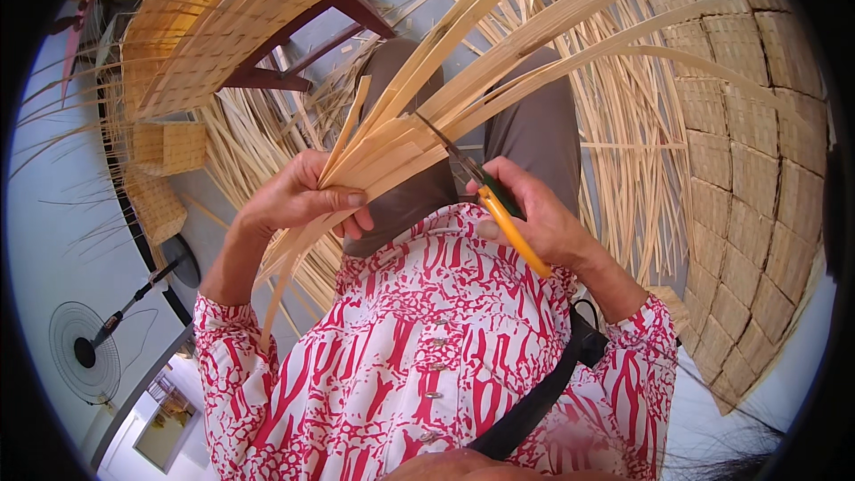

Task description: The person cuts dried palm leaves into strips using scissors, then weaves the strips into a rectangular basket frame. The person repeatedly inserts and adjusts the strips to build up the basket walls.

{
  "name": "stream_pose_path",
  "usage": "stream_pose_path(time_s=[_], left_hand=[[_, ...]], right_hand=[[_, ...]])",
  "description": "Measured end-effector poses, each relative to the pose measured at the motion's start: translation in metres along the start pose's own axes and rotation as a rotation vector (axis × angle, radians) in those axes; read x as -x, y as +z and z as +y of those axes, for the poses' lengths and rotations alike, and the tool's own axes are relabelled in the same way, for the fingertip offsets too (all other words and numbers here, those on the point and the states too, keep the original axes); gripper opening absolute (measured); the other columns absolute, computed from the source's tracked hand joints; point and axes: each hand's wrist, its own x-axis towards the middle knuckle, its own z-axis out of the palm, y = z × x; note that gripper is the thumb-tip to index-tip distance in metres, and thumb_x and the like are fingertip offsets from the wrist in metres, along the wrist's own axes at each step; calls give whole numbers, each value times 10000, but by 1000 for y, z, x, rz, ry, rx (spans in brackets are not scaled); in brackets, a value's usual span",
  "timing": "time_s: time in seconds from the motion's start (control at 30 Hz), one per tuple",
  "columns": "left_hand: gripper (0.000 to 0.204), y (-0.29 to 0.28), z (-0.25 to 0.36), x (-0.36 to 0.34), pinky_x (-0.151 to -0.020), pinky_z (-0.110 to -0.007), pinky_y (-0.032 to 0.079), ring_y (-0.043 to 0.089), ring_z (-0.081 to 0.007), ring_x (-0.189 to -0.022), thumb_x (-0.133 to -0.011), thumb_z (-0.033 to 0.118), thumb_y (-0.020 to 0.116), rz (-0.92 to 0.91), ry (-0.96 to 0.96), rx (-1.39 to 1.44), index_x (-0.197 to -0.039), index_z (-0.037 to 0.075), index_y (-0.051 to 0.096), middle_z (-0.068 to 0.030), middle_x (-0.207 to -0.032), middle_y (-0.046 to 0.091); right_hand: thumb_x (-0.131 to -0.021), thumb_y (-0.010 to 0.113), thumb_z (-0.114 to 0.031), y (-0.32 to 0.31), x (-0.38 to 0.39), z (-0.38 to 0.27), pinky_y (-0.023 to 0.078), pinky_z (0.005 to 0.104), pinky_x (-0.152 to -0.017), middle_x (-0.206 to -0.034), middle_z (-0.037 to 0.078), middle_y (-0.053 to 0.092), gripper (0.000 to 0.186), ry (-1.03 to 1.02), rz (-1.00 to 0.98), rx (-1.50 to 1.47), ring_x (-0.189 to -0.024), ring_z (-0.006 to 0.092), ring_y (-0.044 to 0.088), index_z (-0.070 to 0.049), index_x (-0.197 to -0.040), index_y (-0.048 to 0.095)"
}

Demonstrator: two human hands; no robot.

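My left hand point(298, 196) grips a bundle of flat pale bamboo strips point(463, 80) that fan up and to the right over my lap. My right hand point(534, 214) holds a pair of scissors point(494, 200) with orange and green handles. The dark blades point up-left into the bundle, close to where my left hand holds the strips. I sit in a red-and-white patterned shirt and grey trousers, with a black strap across my chest.
A large woven bamboo mat point(757, 169) fills the right side. Loose strips point(623, 142) lie heaped on the floor. A half-woven basket point(223, 18) rests on a dark red wooden stool point(303, 44) at the upper left, small woven baskets point(165, 147) beside it. A standing fan point(89, 352) stands at the lower left.
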Motion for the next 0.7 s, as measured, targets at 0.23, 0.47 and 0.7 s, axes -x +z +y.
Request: stream_pose_path(time_s=[0.23, 0.47, 0.7], left_hand=[[212, -3, 14, 4, -616, -280, 599, 726, -165, -699, -938, 177, 680, -49, -61, 12, -1008, -21, 662, -131, -819, 734], [199, -5, 22, 15, -584, -301, 603, 727, -207, -670, -928, 153, 684, -10, -178, -56, -966, -42, 669, -176, -826, 729], [230, -14, 21, 23, -541, -299, 591, 719, -214, -632, -934, 195, 674, 3, -314, -8, -954, -33, 669, -180, -804, 726]], right_hand=[[-811, 727, -231, 9, 3, 9, 442, 264, -880, -1159, 81, 566, 606, 36, -75, -478, -970, 124, 533, 0, -1290, 438], [-902, 665, -405, 15, -12, 24, 461, 376, -716, -838, 166, 590, 461, -225, 91, 169, -761, 227, 557, 38, -993, 574], [-928, 614, -423, 31, -26, 28, 433, 420, -637, -710, 207, 532, 483, -291, 76, 217, -644, 309, 528, 40, -835, 516]])
